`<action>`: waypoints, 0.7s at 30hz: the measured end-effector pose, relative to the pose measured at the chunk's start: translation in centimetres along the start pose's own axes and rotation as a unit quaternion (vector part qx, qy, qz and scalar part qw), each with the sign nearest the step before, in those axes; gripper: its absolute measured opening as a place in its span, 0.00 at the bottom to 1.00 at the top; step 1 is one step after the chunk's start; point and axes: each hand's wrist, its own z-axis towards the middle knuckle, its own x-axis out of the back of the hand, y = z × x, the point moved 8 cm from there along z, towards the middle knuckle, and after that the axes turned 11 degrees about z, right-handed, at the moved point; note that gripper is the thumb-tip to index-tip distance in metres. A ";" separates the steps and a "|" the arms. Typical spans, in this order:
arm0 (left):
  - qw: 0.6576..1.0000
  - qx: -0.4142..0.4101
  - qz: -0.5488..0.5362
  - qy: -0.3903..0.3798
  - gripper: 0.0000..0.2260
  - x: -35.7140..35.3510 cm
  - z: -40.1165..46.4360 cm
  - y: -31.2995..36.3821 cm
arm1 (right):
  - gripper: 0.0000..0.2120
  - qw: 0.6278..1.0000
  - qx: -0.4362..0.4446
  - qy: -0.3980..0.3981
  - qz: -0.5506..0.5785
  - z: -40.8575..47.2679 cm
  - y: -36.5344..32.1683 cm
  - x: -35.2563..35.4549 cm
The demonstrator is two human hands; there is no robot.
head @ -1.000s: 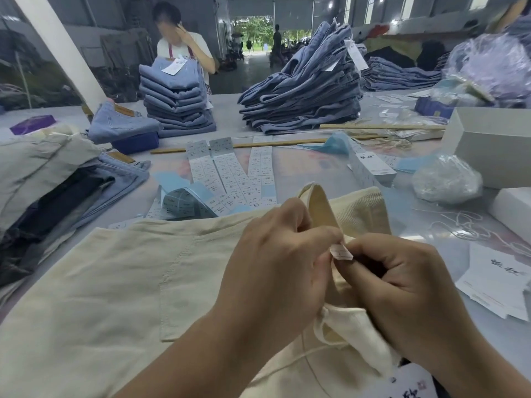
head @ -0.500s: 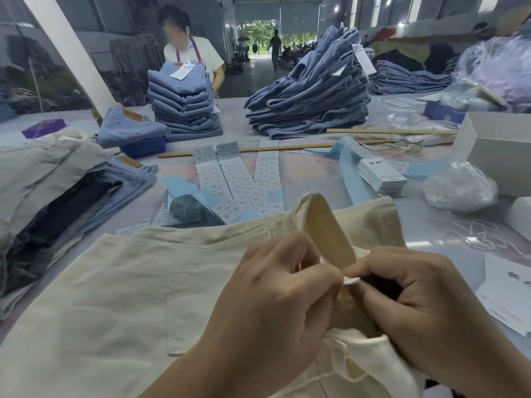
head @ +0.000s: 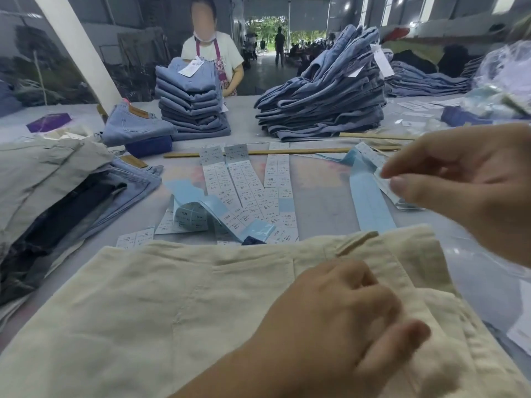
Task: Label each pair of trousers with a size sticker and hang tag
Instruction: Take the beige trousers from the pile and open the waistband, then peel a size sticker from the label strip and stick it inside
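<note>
The right hand (head: 471, 193) hung above the table's right side, forefinger and thumb nearly together around the end of a white sticker strip (head: 386, 186) on its blue backing (head: 370, 205). Whether it already pinched a sticker or only touched the strip, I could not tell; the other fingers were loosely curled. To do this step well, the fingers probably should lift one sticker by its corner, peel it slowly so it did not curl or tear, and keep the sticky face off the skin until it reached the cloth.

The left hand (head: 339, 320) rested on the cream trousers (head: 172, 297), fingers curled and thumb out, pressing the cloth near the waistband (head: 402, 271) to hold it flat; it seemed to hold nothing.

The trousers lay spread across the near edge of the table (head: 321, 193). Beyond them lay more sticker sheets (head: 247, 191) in rows, one blue strip curled over. Further off stood two stacks of folded blue jeans (head: 321, 101), tagged, with a person behind the left stack.
</note>
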 end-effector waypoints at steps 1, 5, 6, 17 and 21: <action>1.000 0.012 -0.028 -0.003 0.19 0.1 0.7 -0.8 | 0.12 0.999 -0.010 -0.034 -0.006 1.3 0.2 -1.1; 0.993 0.112 0.029 0.027 0.10 -0.2 4.8 -5.8 | 0.06 0.959 -0.147 -0.223 -0.096 5.6 4.9 -6.6; 0.988 0.150 0.040 0.013 0.09 -0.8 6.1 -7.8 | 0.06 0.945 -0.180 -0.250 -0.108 6.4 6.5 -7.6; 0.923 0.204 0.150 -0.289 0.18 -14.5 8.2 -23.6 | 0.16 0.845 -0.205 -0.430 -0.244 5.0 23.9 -20.0; 0.919 0.233 0.130 -0.289 0.20 -15.1 7.6 -24.3 | 0.19 0.804 -0.163 -0.490 -0.295 3.7 25.6 -21.7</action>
